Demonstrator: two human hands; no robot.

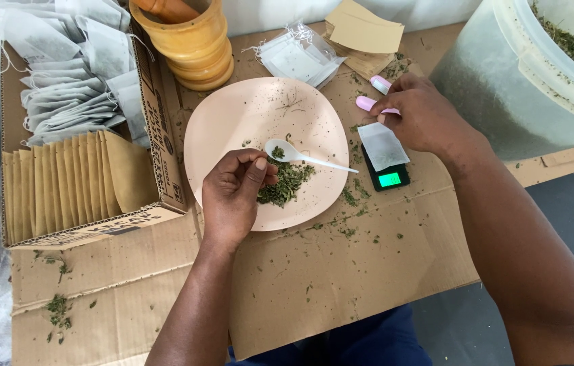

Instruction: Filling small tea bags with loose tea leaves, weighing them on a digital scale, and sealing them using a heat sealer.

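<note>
Dried herb [287,184] lay heaped on the pink plate [232,129], mid-tabletop.
Left hand [232,193] pinched herb beside the white spoon [300,156]; right hand [422,118] held a paper sachet [382,146] on the small scale [388,177] (steadiness would matter). Cardboard [341,271] covered the surface, crumbs scattered; tub [504,81] far right.

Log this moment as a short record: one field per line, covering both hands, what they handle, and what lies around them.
left hand: pinching dried green herbs over the pink plate
right hand: holding a white filter bag on the small scale
spoon: white plastic, lying on the plate, a few herb flakes in its bowl
surface: cardboard sheet, strewn with herb crumbs
left side: cardboard box with white bags and brown envelopes
back: wooden mortar
right: tub of dried herbs
</note>
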